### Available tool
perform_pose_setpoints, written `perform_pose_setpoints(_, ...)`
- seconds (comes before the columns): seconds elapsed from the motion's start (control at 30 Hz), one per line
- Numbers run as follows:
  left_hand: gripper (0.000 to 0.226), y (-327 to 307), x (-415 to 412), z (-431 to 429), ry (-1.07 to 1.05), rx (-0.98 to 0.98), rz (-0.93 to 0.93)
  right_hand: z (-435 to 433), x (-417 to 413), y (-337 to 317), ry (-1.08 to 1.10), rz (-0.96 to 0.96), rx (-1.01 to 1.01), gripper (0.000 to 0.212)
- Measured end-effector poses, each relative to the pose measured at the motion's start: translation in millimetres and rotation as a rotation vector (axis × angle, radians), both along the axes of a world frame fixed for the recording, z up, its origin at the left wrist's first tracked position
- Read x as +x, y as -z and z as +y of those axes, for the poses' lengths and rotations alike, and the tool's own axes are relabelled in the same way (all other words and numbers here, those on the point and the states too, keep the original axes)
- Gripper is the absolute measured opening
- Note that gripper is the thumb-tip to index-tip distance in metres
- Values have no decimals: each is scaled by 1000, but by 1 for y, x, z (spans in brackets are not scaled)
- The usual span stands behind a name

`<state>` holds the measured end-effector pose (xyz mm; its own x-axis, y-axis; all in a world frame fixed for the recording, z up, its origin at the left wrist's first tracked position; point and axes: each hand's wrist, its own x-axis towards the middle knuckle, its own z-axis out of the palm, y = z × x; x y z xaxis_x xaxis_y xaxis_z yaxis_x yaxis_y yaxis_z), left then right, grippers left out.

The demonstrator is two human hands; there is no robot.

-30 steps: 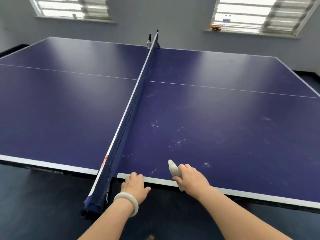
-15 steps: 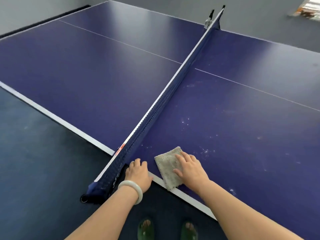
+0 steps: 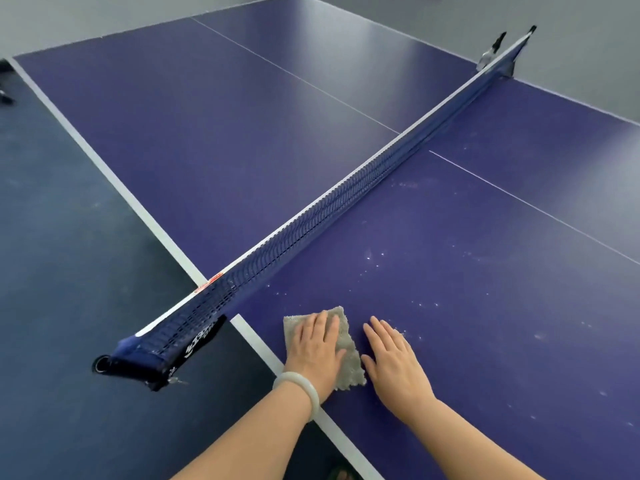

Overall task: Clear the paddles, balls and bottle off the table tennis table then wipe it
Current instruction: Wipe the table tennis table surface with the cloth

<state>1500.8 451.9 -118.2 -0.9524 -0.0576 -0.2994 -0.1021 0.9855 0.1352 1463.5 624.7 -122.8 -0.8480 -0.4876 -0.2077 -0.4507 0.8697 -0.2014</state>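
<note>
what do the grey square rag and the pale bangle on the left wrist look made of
Grey rag: looks like terry or microfibre cloth, matte, with nubby pile and ragged edges. Pale bangle: perhaps jade or glass, possibly plastic; smooth, glossy, milky.

A pale grey wall [image 3: 86, 15] is running behind a dark blue floor [image 3: 62, 271], scuffed in places, under soft, even light.

Rough grey terry cloth [image 3: 346, 344], smooth satin-blue table top [image 3: 485, 306] with white specks, mesh net [image 3: 311, 233]
</note>
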Motion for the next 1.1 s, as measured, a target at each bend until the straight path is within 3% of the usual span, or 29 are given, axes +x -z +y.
perform_pose_setpoints(0.17,64,19,43,18,-122,-62,37,-4,0,20,-5,11,-120,55)
perform_pose_setpoints(0.3,64,18,65,24,-205,39,72,0,6,28,37,58,-168,54)
perform_pose_setpoints(0.57,64,36,-9,-58,-417,-113,51,-6,9,31,64,49,-123,67)
perform_pose_setpoints(0.67,64,34,-11,-59,-405,-88,62,-6,10,31,65,30,-118,68)
perform_pose_setpoints(0.9,64,34,62,-15,-153,15,131,-9,9,24,46,65,-155,64)
perform_pose_setpoints(1.1,64,35,-4,-86,-300,-82,82,-8,9,26,53,59,-167,63)
